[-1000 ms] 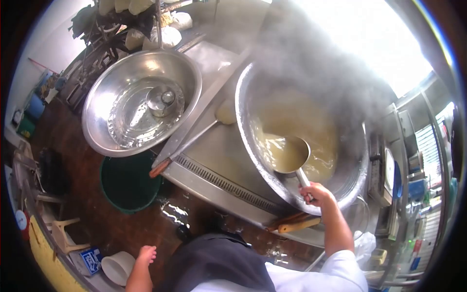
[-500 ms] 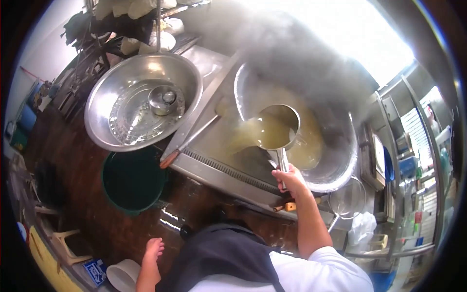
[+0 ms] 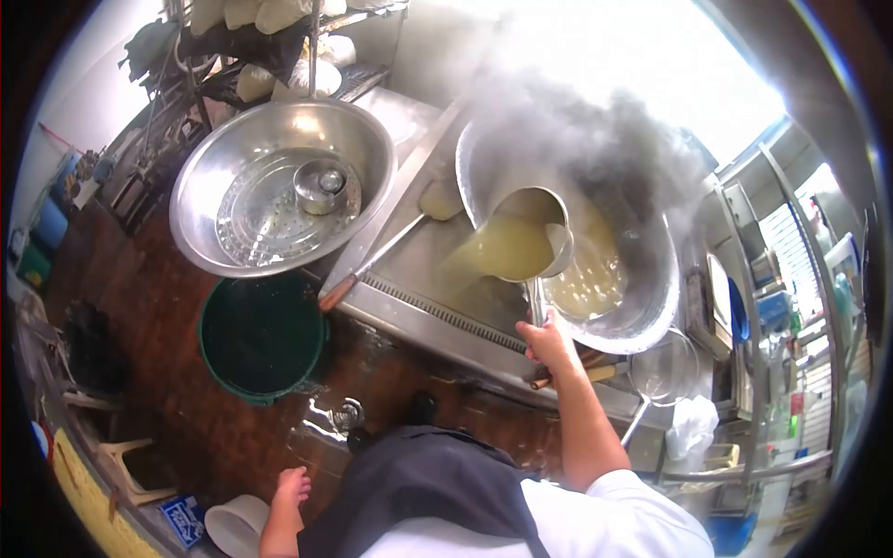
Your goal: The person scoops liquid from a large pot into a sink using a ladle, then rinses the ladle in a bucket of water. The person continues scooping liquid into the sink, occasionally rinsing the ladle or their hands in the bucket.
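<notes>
My right hand (image 3: 551,344) grips the handle of a metal dipper (image 3: 568,244), tilted to the left. Cloudy yellow liquid (image 3: 479,256) pours from its lip onto the steel stove top (image 3: 409,272), left of a big wok (image 3: 659,321). More of this liquid, with bubbles, lies in the wok under steam. Low beside my apron, my left hand (image 3: 293,484) hangs with loosely bent fingers and nothing visible in it.
A wide steel basin (image 3: 200,200) holds a metal cup (image 3: 318,191). Beneath it stands a green bucket (image 3: 321,349). A wooden-handled ladle (image 3: 386,244) lies on the stove top; a round strainer (image 3: 662,372) is at right. The brown floor (image 3: 167,372) looks wet.
The dipper has moved slightly up and tilted further, with liquid still pouring left. The steam has shifted, so more of the wok shows. My left hand is a little lower.
</notes>
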Action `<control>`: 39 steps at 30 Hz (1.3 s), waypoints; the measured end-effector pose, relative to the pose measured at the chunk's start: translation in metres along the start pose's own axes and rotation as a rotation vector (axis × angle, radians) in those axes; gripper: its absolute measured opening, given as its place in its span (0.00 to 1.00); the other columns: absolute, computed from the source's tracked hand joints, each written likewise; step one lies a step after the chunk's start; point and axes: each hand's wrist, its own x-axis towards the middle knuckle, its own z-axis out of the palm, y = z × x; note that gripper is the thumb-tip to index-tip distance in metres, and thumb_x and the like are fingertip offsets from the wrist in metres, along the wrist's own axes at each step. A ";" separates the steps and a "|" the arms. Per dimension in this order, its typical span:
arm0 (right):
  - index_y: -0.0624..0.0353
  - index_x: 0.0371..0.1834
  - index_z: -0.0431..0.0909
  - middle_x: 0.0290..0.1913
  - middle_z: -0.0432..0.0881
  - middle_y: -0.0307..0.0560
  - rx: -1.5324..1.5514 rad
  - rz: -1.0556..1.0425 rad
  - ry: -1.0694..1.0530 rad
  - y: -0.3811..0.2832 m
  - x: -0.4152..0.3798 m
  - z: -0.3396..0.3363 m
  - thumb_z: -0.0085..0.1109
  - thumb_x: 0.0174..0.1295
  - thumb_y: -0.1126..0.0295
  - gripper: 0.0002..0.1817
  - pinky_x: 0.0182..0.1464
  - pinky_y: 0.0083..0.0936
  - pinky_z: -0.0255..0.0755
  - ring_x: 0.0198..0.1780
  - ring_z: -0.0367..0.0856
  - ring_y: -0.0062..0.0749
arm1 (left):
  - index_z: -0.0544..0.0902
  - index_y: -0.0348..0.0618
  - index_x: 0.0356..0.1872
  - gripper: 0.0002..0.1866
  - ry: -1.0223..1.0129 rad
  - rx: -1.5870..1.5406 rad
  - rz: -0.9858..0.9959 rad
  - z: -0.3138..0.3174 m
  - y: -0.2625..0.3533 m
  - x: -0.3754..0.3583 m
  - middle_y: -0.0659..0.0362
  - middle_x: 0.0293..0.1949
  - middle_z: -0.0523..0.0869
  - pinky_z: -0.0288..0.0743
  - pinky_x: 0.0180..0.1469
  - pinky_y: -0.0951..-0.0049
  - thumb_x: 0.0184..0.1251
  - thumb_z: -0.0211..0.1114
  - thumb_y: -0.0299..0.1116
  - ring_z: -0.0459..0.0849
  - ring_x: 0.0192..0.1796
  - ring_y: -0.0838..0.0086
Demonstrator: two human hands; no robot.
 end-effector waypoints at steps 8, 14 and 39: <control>0.69 0.55 0.65 0.30 0.81 0.57 -0.346 -0.011 0.107 -0.033 -0.027 0.008 0.61 0.54 0.56 0.32 0.38 0.35 0.75 0.27 0.83 0.43 | 0.75 0.47 0.48 0.17 -0.030 -0.019 0.031 0.014 0.023 0.010 0.60 0.34 0.80 0.70 0.28 0.66 0.63 0.60 0.43 0.76 0.29 0.73; 0.55 0.60 0.64 0.42 0.82 0.57 -0.692 -0.217 0.223 -0.028 -0.015 0.003 0.58 0.57 0.56 0.29 0.48 0.44 0.72 0.47 0.80 0.53 | 0.75 0.47 0.44 0.14 -0.049 -0.008 -0.008 0.013 0.022 0.015 0.60 0.31 0.79 0.70 0.27 0.66 0.63 0.60 0.42 0.75 0.26 0.73; 0.56 0.48 0.73 0.47 0.81 0.56 -0.816 0.457 0.542 0.185 0.215 -0.264 0.52 0.56 0.68 0.16 0.52 0.43 0.72 0.52 0.78 0.52 | 0.78 0.48 0.45 0.11 0.094 0.154 0.086 0.100 0.144 -0.071 0.64 0.31 0.81 0.68 0.23 0.80 0.62 0.61 0.35 0.77 0.27 0.81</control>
